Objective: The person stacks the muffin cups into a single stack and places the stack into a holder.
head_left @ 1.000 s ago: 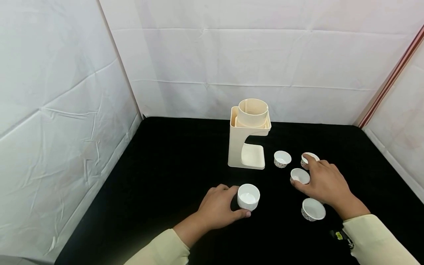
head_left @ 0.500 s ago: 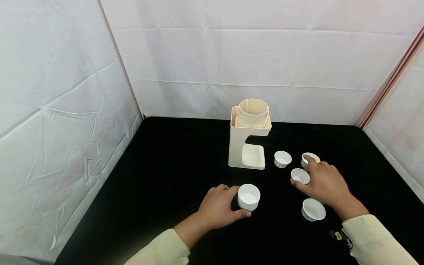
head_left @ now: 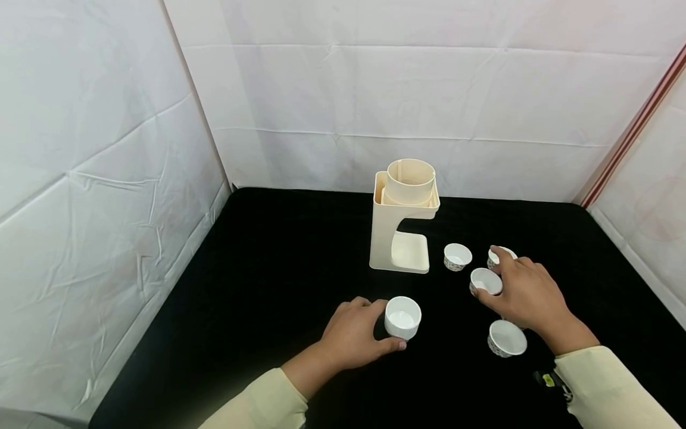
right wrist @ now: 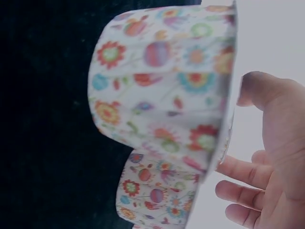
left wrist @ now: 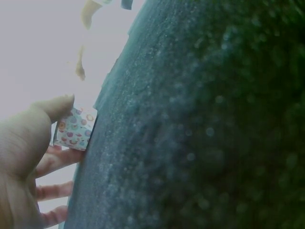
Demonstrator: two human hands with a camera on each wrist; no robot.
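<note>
Head view: large white cup [head_left: 402, 317] stands on the black counter [head_left: 278, 280], near the front, gripped by the left hand [head_left: 355, 335], fingers curled round its left side, thumb at its front. Right hand [head_left: 527, 296] curls its fingers round a small cup [head_left: 485, 281], index tip touching another small cup [head_left: 498, 257] behind. Two more patterned cups [head_left: 457, 257] [head_left: 506, 338] sit nearby. Cream dispenser stand [head_left: 404, 217] stands behind, apart.

Black cloth table [head_left: 278, 286]; white creased backdrop walls [head_left: 375, 89]; cream plastic stand [head_left: 403, 217]. Cups white inside, e.g. the nearest-left cup [head_left: 402, 317]; outer cup wall [right wrist: 162, 86] white with multicoloured flowers. Sleeves [head_left: 616, 387] pale cream.
</note>
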